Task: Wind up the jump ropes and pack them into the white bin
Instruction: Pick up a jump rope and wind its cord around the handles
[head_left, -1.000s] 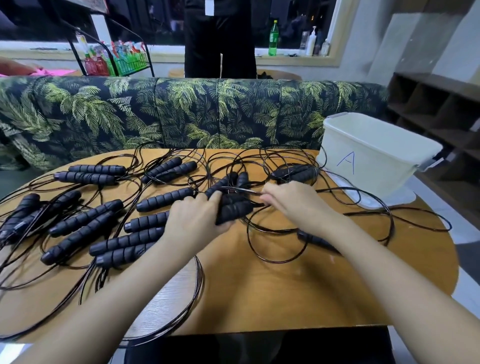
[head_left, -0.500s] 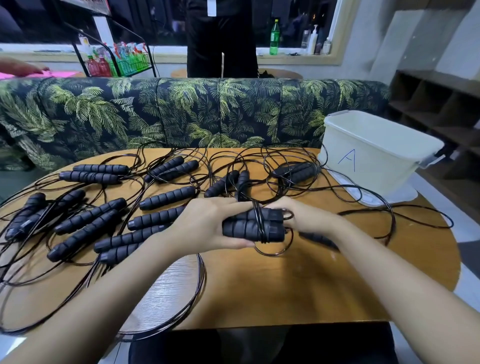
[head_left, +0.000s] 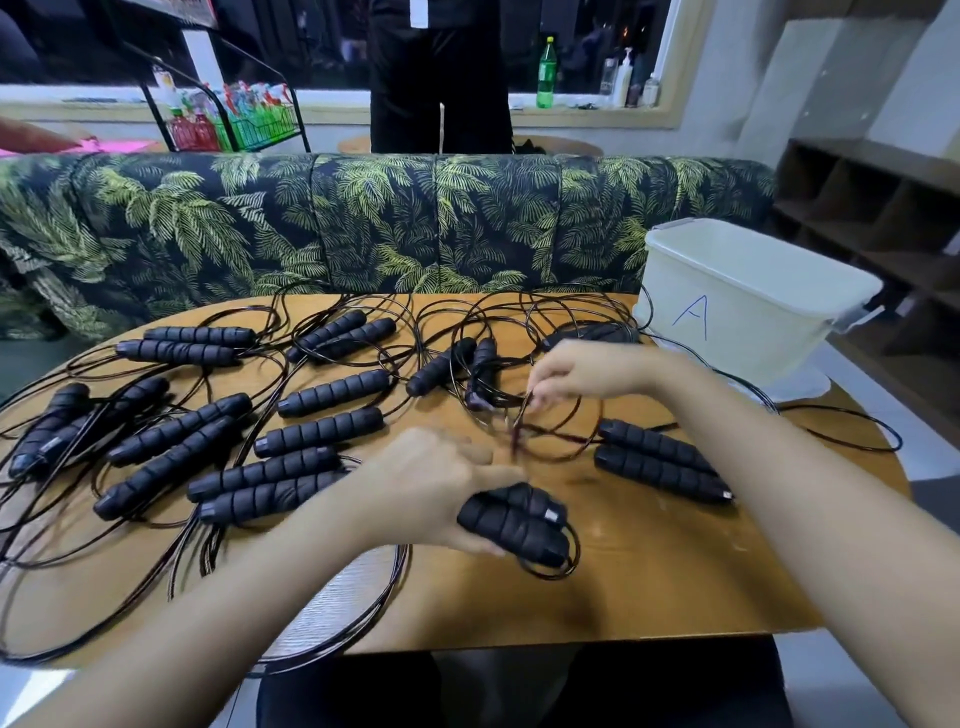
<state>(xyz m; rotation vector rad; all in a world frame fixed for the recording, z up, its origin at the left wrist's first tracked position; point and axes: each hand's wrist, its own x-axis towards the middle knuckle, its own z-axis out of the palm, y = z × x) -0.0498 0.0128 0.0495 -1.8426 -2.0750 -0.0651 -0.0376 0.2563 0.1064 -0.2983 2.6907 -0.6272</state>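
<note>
My left hand (head_left: 436, 488) grips a pair of black foam jump-rope handles (head_left: 517, 522) just above the wooden table (head_left: 649, 582), near its front middle. My right hand (head_left: 582, 371) is raised further back and pinches that rope's thin black cord (head_left: 550, 431), which runs in blurred loops down toward the handles. Several other jump ropes (head_left: 332, 389) lie spread over the table's left and middle, cords tangled. Another pair of handles (head_left: 660, 460) lies under my right forearm. The white bin (head_left: 748, 306), marked "A", stands at the table's back right.
A palm-print sofa (head_left: 363, 223) runs along the table's far side. A person in black (head_left: 439, 78) stands behind it. A wire rack (head_left: 234, 119) with bottles is at the back left, dark cubby shelves (head_left: 883, 208) at the right. A white lid (head_left: 800, 384) lies under the bin.
My left hand has pulled the two handles toward me and down. My right hand left the handles, moved back and up, and now pinches the cord, drawing it out in loops.
</note>
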